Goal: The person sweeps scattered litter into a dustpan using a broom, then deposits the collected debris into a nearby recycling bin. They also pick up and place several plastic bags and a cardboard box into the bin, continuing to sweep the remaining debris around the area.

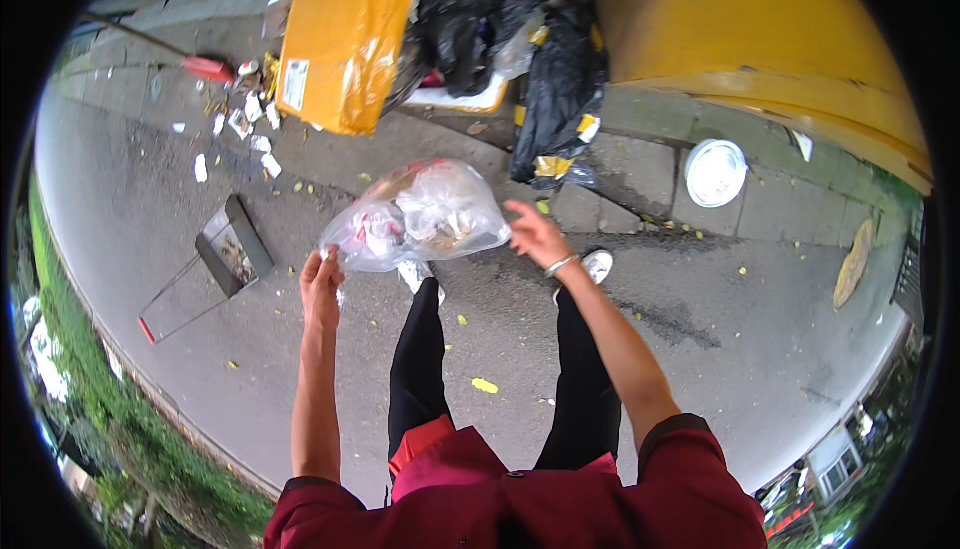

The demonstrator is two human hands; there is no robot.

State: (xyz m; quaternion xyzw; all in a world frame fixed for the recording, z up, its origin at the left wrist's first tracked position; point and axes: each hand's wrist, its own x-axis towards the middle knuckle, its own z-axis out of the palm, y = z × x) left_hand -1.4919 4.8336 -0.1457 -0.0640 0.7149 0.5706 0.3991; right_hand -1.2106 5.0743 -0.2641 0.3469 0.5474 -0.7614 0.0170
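Find the clear plastic bag (425, 211) between the two sets of fingers, bulging with crumpled white and reddish waste and seemingly held up off the asphalt (345, 399). Pinched at its left corner by the left fingers (328, 256). Met at its right end by the loosely curled right fingers (520, 211); cannot tell whether grasping film there or only touching it.

To handle it well, keep the left pinch firm and take a full fold of film on the right rather than a thin edge. Raise both ends evenly, letting the load settle in the middle; probably thin enough to stretch or tear if jerked.

Aligned lengthwise from left fingers to right, almost crosswise to the body, with the right end pointing slightly farther out. Arched away from the body beyond the line of the fingers. Cannot tell which way the mouth faces.

Left of the left fingers, note a long-handled dustpan (262, 241), and farther out, scattered litter (250, 106). Straight beyond the right fingers, see a black rubbish bag (553, 99); right of them, well apart, a round white lid-like object (716, 173).
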